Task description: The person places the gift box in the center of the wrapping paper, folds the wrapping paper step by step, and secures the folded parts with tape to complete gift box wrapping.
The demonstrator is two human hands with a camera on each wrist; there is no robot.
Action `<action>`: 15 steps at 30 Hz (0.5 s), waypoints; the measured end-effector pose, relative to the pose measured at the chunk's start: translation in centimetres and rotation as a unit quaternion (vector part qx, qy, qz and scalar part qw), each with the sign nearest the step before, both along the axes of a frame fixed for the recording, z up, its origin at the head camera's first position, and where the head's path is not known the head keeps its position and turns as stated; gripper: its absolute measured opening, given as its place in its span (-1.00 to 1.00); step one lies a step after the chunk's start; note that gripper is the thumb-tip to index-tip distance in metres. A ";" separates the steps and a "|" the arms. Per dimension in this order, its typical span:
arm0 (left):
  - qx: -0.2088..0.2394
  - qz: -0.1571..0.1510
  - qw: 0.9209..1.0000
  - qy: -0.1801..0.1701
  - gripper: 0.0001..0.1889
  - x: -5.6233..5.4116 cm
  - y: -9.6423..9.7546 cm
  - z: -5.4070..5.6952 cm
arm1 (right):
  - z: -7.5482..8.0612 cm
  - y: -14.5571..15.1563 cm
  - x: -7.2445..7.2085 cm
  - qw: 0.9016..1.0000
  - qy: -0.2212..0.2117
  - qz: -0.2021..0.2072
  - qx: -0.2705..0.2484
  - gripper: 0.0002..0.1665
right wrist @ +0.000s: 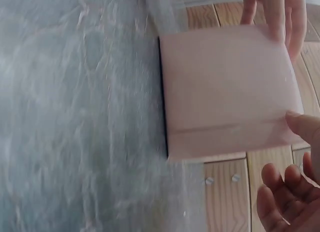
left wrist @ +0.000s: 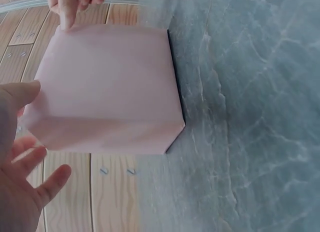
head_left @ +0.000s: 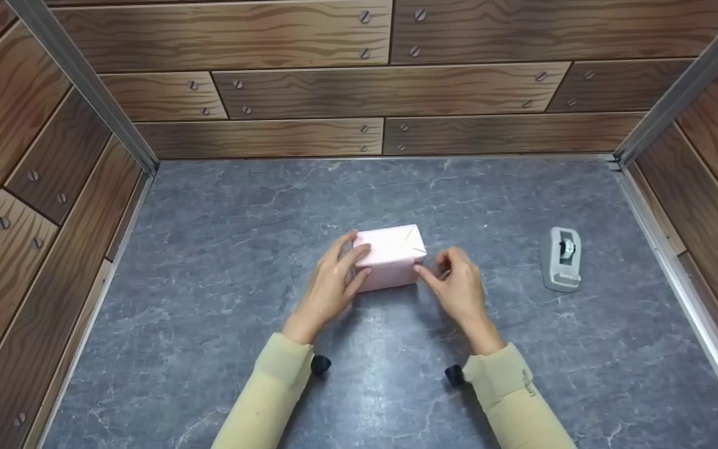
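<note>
A small box wrapped in pale pink paper stands on the grey marbled surface, with folded paper creases at the right of its top. My left hand holds its left end, thumb on the near face and fingertips on the top and far edge. At the near right edge, the thumb of my right hand touches the box, while its other fingers are loosely bent and apart from it. The right wrist view shows this thumb on the pink paper. In the left wrist view the box's side looks smooth.
A grey tape dispenser with a roll in it stands to the right of my right hand. Wood-patterned panels with metal edging surround the marbled surface at the back and both sides.
</note>
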State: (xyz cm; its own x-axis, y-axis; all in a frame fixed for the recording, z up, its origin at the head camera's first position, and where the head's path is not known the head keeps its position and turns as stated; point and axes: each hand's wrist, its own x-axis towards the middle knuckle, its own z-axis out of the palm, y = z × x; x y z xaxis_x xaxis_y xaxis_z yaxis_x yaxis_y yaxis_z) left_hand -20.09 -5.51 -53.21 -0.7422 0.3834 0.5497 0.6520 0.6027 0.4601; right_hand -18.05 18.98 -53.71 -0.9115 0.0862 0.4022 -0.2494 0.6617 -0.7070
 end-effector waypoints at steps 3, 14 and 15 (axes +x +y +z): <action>0.012 0.031 0.999 -0.008 -0.56 0.5 -0.1 -0.3 | -0.5 0.6 -0.3 0.999 -0.023 0.025 -0.036 -0.58; 0.058 0.076 0.985 -0.141 -0.64 1.5 0.3 -1.5 | -1.3 1.0 -0.8 0.983 -0.104 0.096 -0.116 -0.50; 0.063 0.073 0.984 -0.147 -0.65 1.5 0.3 -1.6 | -1.3 0.9 -0.9 0.982 -0.105 0.099 -0.123 -0.52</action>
